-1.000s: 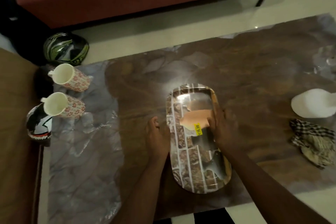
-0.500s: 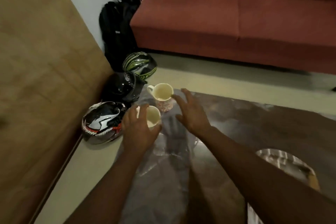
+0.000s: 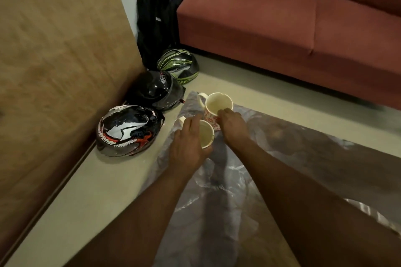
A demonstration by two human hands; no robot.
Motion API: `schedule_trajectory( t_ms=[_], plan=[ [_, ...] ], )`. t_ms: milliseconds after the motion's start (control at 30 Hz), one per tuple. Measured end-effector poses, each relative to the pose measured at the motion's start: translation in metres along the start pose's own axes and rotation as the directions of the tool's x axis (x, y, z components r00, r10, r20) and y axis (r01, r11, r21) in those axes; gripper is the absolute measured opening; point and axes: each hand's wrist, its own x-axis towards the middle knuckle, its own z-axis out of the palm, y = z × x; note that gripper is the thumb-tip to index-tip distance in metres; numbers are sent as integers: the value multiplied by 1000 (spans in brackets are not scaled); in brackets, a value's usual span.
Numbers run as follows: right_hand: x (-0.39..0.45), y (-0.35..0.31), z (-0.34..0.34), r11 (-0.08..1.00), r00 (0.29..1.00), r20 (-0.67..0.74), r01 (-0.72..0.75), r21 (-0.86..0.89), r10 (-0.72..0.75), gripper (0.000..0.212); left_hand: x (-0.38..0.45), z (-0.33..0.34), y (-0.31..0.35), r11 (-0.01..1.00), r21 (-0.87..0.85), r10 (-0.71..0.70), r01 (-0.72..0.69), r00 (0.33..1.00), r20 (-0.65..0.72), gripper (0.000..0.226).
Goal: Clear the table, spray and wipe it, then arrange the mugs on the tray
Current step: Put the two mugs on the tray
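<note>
Mug-fetching step: left hand (image 3: pixel 188 147) clamped round near mug (image 3: pixel 206 135), right hand (image 3: pixel 233 124) seemingly gripping the far mug (image 3: pixel 217 106) at twelve o'clock; next, lift both trayward.

Two bare forearms reach in from the bottom edge, each ending in a bare hand: the left hand (image 3: pixel 188 144) and the right hand (image 3: pixel 233 124). No sleeve, cuff, glove, watch, ring or bracelet shows anywhere along them. The forearms look slim and smooth, widening toward the elbows at the lower edge. The fingernails are too small to make out.
</note>
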Motion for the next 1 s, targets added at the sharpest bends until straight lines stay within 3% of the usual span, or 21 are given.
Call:
schedule_trajectory(
  t_ms=[167,333,467,567,800,1000],
  plan=[
    [-20,10,-13,993,998,-63,-13,116,21,20,0,-4,6,1000,-24,2,-2,1000,20,96],
    [-142,64,-33,933,970,-166,-109,343,175,6,-66,13,48,993,-104,61,-56,997,41,105],
    [-278,118,-41,897,919,-149,-303,322,365,12,-139,40,122,970,-182,197,-163,962,191,108],
    [-342,145,-46,826,870,-47,-448,342,491,12,-181,58,167,954,-223,268,-201,905,331,105],
    [-374,203,-65,844,878,124,-479,242,463,15,-228,103,233,947,-88,304,-309,774,555,107],
    [-376,224,-62,907,905,226,-397,140,361,21,-244,140,245,927,-63,333,-370,734,592,103]
  ],
)
